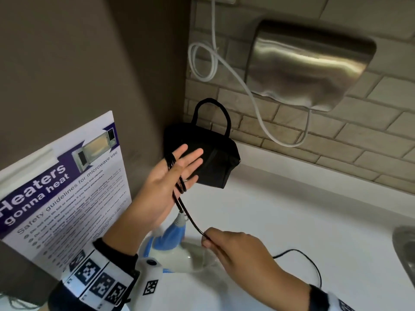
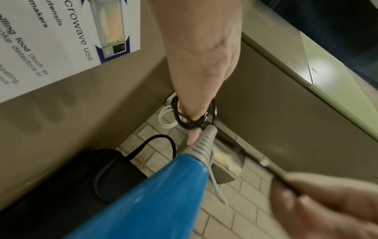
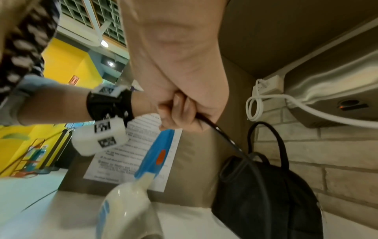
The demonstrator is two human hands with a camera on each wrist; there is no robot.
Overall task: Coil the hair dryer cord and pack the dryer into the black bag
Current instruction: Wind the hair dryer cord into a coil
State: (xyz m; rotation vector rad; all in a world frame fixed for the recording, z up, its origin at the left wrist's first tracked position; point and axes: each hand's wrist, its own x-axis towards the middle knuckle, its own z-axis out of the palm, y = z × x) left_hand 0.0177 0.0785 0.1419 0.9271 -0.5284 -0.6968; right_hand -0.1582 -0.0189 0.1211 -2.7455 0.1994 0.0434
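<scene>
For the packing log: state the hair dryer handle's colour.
Blue hair dryer handle, with a grey cord collar; clearest in the left wrist view.

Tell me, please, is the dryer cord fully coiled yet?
Only partly. A few loops of the cord circle the left hand, the right hand pinches the next stretch, and slack trails on the counter.
</scene>
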